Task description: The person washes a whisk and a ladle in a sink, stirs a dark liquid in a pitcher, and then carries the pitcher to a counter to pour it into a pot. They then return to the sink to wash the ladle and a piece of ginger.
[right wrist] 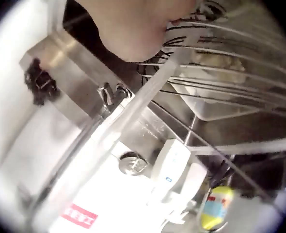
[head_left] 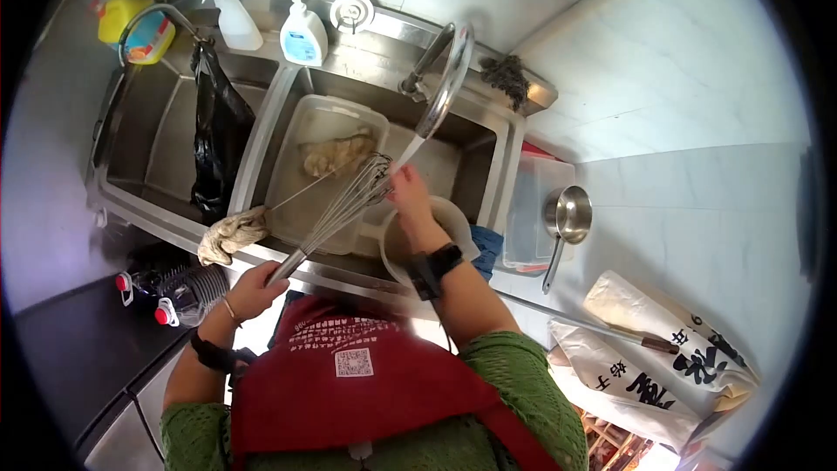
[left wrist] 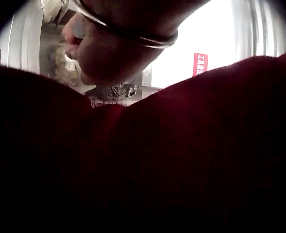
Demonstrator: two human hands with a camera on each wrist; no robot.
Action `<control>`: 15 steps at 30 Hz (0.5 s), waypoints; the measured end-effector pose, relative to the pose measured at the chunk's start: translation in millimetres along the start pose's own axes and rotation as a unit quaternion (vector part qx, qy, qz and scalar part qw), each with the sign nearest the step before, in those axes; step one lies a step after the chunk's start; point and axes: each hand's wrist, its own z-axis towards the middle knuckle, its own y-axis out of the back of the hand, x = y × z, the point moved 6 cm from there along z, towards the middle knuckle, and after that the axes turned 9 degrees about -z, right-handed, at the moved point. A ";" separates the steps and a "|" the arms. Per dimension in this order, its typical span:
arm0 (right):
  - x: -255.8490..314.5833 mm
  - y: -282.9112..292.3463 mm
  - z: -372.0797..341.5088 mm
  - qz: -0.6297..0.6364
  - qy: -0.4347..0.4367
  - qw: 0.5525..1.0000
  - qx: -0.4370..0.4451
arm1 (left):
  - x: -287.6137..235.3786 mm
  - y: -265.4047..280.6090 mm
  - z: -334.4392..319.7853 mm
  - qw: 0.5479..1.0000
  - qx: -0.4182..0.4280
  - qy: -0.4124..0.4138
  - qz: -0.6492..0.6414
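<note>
My left hand grips the handle of a metal balloon whisk held slantwise over the right-hand sink basin. By the looped wire end is my right hand, its fingertips right at the wires. In the right wrist view this hand overlaps the loops, its fingers mostly hidden. Water from the curved faucet streams down onto the whisk's end. Below lies a clear plastic tub with a wet beige cloth in it. A round whitish container stands under my right wrist.
A crumpled cloth hangs on the front sink edge. A black plastic bag drapes into the left basin. Along the back stand a spray bottle and a pump bottle. A saucepan lies to the right.
</note>
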 end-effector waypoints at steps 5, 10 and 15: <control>-39.9 -15.3 40.9 0.014 0.042 0.986 -0.160 | -39.8 -26.3 -9.4 0.972 -0.085 -0.071 0.207; -35.2 -0.6 73.2 -0.042 0.046 0.992 -0.111 | -48.1 -34.6 -13.2 0.938 -0.109 -0.108 0.311; -27.3 -24.2 43.0 0.239 -0.063 0.969 0.011 | -45.0 -32.7 -1.9 0.898 -0.150 -0.147 0.386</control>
